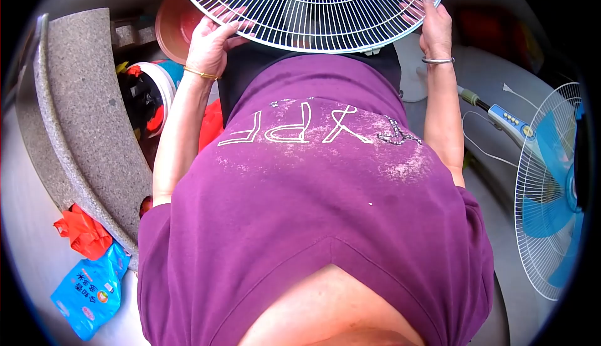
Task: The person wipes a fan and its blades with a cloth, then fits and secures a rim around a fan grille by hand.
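A round white wire fan grille point(313, 17) is held level at the top of the view, its far part cut off by the frame. My left hand point(213, 39), with a yellow bracelet at the wrist, grips the grille's left edge, thumb above and fingers seen through the wires. At the right edge my right hand point(433, 25), with a silver bangle, holds the rim, its fingers partly behind the wires. The grille is over my dark-clothed lap.
A fan with blue blades point(548, 211) and a control panel point(510, 122) lies at the right with a white cable. On the left are a grey stone slab point(94, 102), a white bucket point(168, 89), a red basin point(181, 24), a red bag point(86, 232) and a blue packet point(94, 293).
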Motion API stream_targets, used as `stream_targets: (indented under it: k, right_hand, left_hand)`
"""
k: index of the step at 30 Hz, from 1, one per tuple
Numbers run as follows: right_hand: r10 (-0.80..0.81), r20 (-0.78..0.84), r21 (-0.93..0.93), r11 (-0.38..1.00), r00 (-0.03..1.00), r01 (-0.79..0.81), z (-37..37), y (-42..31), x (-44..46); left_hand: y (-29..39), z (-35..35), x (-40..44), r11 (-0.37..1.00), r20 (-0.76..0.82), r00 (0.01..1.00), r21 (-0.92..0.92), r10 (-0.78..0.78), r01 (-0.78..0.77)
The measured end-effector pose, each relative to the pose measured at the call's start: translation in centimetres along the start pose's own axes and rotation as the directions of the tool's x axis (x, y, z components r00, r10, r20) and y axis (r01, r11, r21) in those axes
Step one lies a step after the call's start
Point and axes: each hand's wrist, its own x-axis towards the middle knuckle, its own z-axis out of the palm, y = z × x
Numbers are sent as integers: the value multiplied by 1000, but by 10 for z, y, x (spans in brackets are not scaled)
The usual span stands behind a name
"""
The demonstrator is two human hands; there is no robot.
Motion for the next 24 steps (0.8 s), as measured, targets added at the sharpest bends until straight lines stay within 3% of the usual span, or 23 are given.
stream_targets:
  k: [11,14,19,23,24]
  right_hand:
    - [-55,-85,-141,989,995,42,2,10,0]
    - [-93,-129,-194,979,987,67,3,7,-2]
    - [-193,-127,-385,913,973,131,-2,6,2]
    - [-140,-124,-353,931,982,88,-11,5,5]
    - [-87,-43,-225,972,995,75,-15,5,4]
  left_hand:
    - [1,6,-2,999,2,1000,-44,16,-16]
    - [2,11,-1,998,-57,998,59,13,-9]
    - [0,16,1,999,-107,994,45,-9,14]
    - [-2,18,1,998,-115,993,61,-8,15]
    - [-3,16,3,1000,-100,995,17,-8,10]
